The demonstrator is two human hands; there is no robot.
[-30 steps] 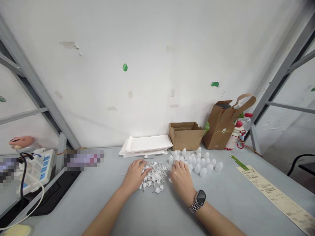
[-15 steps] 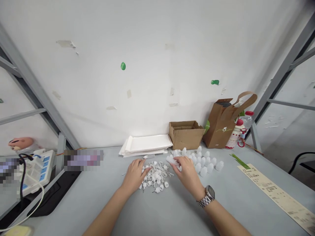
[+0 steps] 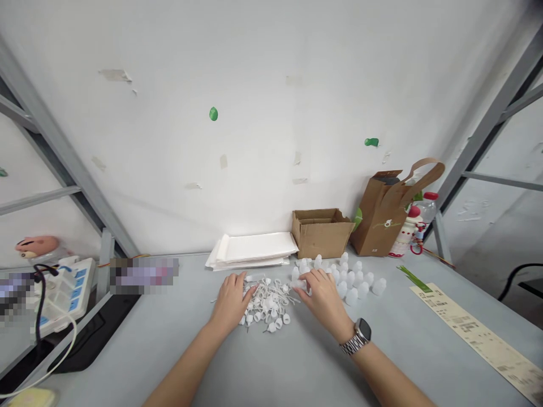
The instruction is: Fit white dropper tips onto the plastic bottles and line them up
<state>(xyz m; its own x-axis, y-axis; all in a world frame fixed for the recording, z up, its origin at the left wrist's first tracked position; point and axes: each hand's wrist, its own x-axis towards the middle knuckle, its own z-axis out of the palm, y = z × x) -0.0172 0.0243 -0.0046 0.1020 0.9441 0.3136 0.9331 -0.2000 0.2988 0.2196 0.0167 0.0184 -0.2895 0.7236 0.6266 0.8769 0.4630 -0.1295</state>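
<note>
My left hand [image 3: 231,301] is at the left edge of a pile of small white caps and looped cords [image 3: 270,305]. Its thumb and forefinger close about a small clear tube with a white end [image 3: 255,277]; the exact grip is partly hidden. Across the pile, my right hand [image 3: 321,294] pinches a translucent white cup-shaped piece [image 3: 302,284] between thumb and fingers. Several similar frosted cups [image 3: 351,296] stand in a loose group behind and to the right of that hand. A metal-banded watch [image 3: 358,336] is on my right wrist.
Behind the pile lie stacked white sheets or sleeves [image 3: 258,249], beside an open cardboard box [image 3: 322,238]. A brown paper bag [image 3: 377,220] and bottles stand farther right. A printed paper strip [image 3: 475,333] lies at right; a power strip [image 3: 76,294] and cables are at left.
The clear tube by my left fingertips has come slightly nearer and lower. The translucent piece at my right hand has shifted a little to the right and down.
</note>
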